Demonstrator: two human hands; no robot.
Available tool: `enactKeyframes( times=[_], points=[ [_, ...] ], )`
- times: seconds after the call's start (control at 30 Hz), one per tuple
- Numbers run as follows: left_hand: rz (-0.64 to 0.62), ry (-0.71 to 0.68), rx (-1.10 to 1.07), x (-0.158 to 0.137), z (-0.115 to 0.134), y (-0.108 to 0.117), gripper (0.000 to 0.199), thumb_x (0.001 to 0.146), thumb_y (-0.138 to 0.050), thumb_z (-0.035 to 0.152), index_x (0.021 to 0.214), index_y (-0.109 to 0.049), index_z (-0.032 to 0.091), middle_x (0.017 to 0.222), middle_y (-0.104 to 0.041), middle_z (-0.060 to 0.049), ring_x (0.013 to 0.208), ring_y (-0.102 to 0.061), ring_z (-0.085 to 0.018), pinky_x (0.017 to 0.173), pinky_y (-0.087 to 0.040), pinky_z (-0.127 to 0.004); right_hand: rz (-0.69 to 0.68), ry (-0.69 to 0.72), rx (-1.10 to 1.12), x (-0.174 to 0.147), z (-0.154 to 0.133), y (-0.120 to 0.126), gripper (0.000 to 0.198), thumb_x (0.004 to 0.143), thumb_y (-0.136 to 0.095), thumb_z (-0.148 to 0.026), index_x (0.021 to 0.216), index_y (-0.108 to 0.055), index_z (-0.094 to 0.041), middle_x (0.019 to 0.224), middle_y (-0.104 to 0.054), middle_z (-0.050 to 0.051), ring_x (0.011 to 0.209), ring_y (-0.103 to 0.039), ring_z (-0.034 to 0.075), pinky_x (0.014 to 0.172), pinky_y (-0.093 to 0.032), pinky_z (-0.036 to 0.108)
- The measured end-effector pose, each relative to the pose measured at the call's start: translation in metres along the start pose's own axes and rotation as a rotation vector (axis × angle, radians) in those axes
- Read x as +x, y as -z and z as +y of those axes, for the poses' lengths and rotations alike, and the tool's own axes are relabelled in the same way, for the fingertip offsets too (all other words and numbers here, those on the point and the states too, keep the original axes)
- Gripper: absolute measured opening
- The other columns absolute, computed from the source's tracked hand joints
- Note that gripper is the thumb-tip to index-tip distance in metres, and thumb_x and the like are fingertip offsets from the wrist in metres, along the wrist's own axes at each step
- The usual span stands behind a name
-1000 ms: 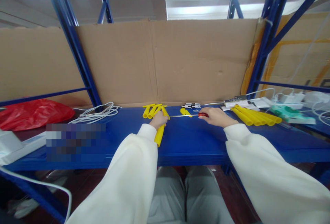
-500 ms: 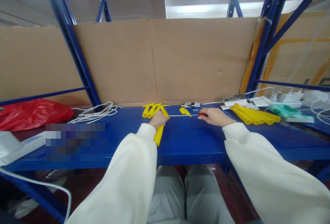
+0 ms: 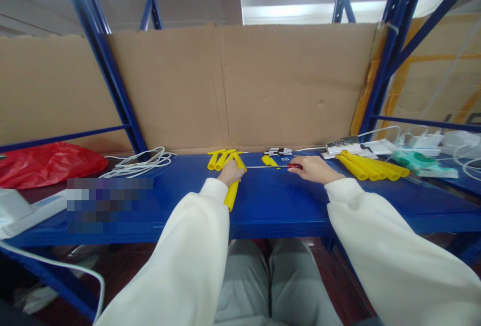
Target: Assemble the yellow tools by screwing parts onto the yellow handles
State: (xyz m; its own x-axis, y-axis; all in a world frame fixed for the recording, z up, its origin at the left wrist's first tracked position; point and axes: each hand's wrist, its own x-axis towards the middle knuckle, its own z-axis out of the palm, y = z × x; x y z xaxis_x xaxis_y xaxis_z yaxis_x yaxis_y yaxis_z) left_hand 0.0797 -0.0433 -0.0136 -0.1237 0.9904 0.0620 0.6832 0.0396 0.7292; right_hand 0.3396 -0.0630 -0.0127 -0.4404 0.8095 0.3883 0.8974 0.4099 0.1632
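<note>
My left hand (image 3: 230, 172) is closed round a yellow tube (image 3: 232, 197) lying lengthwise on the blue table (image 3: 278, 206). My right hand (image 3: 312, 169) grips the red handle of a screwdriver (image 3: 295, 166). Its thin metal shaft reaches left to the upper part of the tube beside my left hand; whether the tip touches is too small to tell. Several yellow T-shaped tube pieces (image 3: 213, 159) lie just beyond my left hand. Small flat yellow parts (image 3: 268, 160) and a cluster of tiny screws (image 3: 285, 159) lie behind the shaft.
Black-and-white pieces (image 3: 278, 151) lie by the cardboard wall (image 3: 270, 85). More yellow tubes (image 3: 372, 167) rest at right, near white cables and a green-and-white packet (image 3: 424, 164). On the left are a coiled white cable (image 3: 141, 165) and a red plastic bag (image 3: 48, 165). Blue posts flank the table.
Both hands keep nearly the same places and grips. The view has shifted very slightly; nothing else has visibly moved.
</note>
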Motion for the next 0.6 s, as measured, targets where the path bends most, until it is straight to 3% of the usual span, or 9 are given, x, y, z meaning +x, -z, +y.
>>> enactKeyframes(
  times=[0.17,0.33,0.6],
  points=[
    [0.016,0.003,0.06,-0.0026,0.0029,0.0011,0.019,0.074,-0.057,0.002,0.06,-0.056,0.015,0.041,-0.047,0.0,0.056,-0.064,-0.023,0.053,-0.046,-0.026,0.009,-0.045,-0.015,-0.0004,-0.0024,0.0013,0.02,0.089,-0.06,-0.038,0.099,-0.064,-0.021,0.088,-0.074,0.006,0.08,-0.068,0.023,0.064,-0.039,0.028],
    [0.037,-0.001,0.142,-0.0005,0.0026,0.0008,0.019,0.076,-0.058,0.004,0.06,-0.056,0.013,0.043,-0.051,-0.004,0.059,-0.066,-0.023,0.054,-0.044,-0.025,0.018,0.015,-0.001,-0.0014,0.0002,0.0,0.01,0.088,-0.06,-0.033,0.09,-0.061,-0.023,0.079,-0.071,0.004,0.074,-0.065,0.021,0.06,-0.035,0.026],
    [0.005,0.004,0.082,0.0047,-0.0024,0.0002,0.01,0.074,-0.062,0.008,0.067,-0.061,0.015,0.049,-0.058,-0.005,0.058,-0.066,-0.024,0.055,-0.048,-0.028,0.007,0.022,0.066,-0.0006,0.0022,-0.002,0.01,0.086,-0.061,-0.034,0.084,-0.061,-0.024,0.073,-0.068,0.002,0.07,-0.063,0.02,0.06,-0.036,0.026]
  ],
)
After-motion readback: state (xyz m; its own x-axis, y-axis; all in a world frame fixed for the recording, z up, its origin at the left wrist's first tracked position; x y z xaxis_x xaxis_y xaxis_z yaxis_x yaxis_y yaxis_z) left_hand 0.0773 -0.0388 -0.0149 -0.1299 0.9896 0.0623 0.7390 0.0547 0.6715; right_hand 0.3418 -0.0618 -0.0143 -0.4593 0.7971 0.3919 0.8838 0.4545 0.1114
